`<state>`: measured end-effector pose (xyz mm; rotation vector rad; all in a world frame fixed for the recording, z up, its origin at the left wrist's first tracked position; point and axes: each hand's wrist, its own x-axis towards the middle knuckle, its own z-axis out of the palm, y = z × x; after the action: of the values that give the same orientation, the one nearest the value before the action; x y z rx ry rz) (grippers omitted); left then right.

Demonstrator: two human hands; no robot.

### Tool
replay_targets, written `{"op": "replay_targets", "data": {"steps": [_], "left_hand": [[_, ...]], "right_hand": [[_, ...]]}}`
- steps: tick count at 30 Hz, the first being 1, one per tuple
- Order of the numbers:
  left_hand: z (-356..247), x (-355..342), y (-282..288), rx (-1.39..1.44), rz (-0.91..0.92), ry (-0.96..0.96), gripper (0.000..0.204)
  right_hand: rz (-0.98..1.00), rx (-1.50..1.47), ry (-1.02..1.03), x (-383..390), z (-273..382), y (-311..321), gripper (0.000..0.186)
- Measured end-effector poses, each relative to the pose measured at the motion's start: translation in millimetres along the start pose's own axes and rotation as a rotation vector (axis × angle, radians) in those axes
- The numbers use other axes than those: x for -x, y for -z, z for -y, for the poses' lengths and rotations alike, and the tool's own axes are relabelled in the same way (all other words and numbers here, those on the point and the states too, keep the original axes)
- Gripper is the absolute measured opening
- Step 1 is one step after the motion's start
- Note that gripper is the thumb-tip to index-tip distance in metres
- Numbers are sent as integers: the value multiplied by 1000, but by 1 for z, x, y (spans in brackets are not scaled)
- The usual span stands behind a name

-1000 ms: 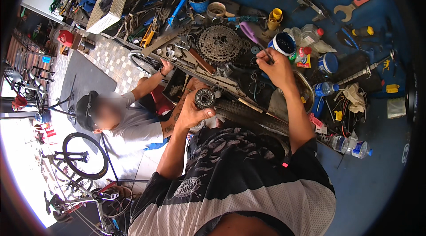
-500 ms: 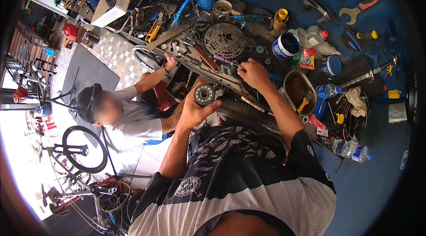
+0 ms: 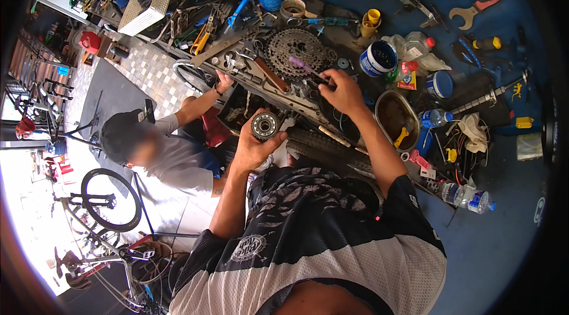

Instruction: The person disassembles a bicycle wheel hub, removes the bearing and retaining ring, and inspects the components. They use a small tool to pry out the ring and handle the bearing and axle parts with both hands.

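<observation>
In my left hand [image 3: 249, 149], a round metal hub part with a ball bearing [image 3: 264, 126] in its end is gripped, the bearing face turned up. The fingers wrap round it and the thumb lies along its near side. Over the bench edge, my right hand [image 3: 344, 94] pinches a slim rod tool with a purple end [image 3: 299, 63]. That purple end points away to the left, over the near edge of a large bicycle cassette [image 3: 296, 48] lying on the bench. The tool and the bearing are apart.
A brown-handled tool [image 3: 271, 75] lies beside the cassette. Right of it stand a blue-and-white tub [image 3: 379, 58], bottles and a metal pan [image 3: 394, 110] holding a yellow tool. A bicycle tyre [image 3: 320, 146] runs below the bench edge. A co-worker in a cap [image 3: 178, 155] crouches at left.
My left hand has shifted slightly left with the hub part. The purple-ended tool has tilted, its purple end now higher. The co-worker's head has lowered and the near arm has drawn back.
</observation>
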<state>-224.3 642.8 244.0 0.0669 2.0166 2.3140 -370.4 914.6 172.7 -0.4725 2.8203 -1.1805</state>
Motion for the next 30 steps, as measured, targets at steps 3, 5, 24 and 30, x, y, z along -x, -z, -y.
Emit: {"op": "replay_targets", "data": {"steps": [3, 5, 24, 30], "left_hand": [[5, 1, 2, -32, -25, -18, 28], [1, 1, -2, -54, -46, -13, 30], [-34, 10, -20, -266, -70, -129, 32], [-50, 10, -25, -159, -35, -108, 28]], "right_hand": [[-110, -140, 8, -11, -5, 26, 29], [-161, -302, -159, -19, -13, 37, 28], [-162, 367, -114, -60, -63, -4, 45], [-138, 388, -109, -58, -66, 1, 41]]}}
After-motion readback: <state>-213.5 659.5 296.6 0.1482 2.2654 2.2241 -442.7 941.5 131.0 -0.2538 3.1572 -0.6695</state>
